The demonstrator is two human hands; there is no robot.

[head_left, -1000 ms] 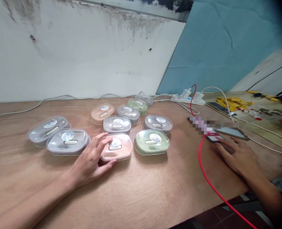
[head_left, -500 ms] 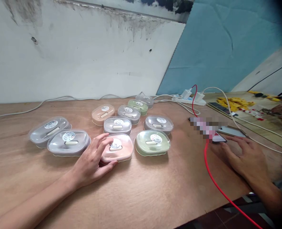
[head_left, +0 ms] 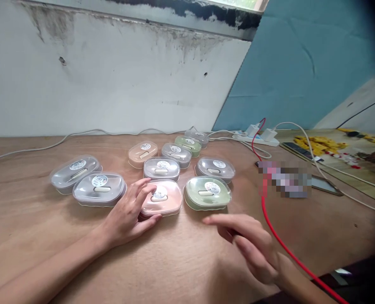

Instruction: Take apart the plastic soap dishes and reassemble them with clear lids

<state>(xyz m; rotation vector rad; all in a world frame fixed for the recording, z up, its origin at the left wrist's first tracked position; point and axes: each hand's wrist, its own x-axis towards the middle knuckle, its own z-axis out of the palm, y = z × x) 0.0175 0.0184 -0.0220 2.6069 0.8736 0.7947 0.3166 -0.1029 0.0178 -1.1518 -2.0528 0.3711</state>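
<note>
My left hand (head_left: pixel 129 213) lies on the left side of a pink lidded box (head_left: pixel 170 202), its fingers over the clear lid and its thumb along the front edge. Part of that box is hidden under the hand. To its right sits a green lidded box (head_left: pixel 221 196) with a round label. My right hand (head_left: pixel 251 242) hovers in front of the green box, holding nothing, with the index finger stretched out and other fingers bent. Left of my left hand stand two grey lidded boxes, the nearer one (head_left: pixel 80 192) close to my knuckles.
Behind are several more lidded boxes, among them a grey one (head_left: pixel 156 173) and a peach one (head_left: pixel 135 154). A red cable (head_left: pixel 289 251) crosses the right side to a blurred-out phone-like area. Farther back lie a power strip (head_left: pixel 271 141) and yellow pieces (head_left: pixel 320 145).
My right hand has left the phone area and moved left, to the front of the green box. My left hand stays on the pink box. The view has shifted slightly.
</note>
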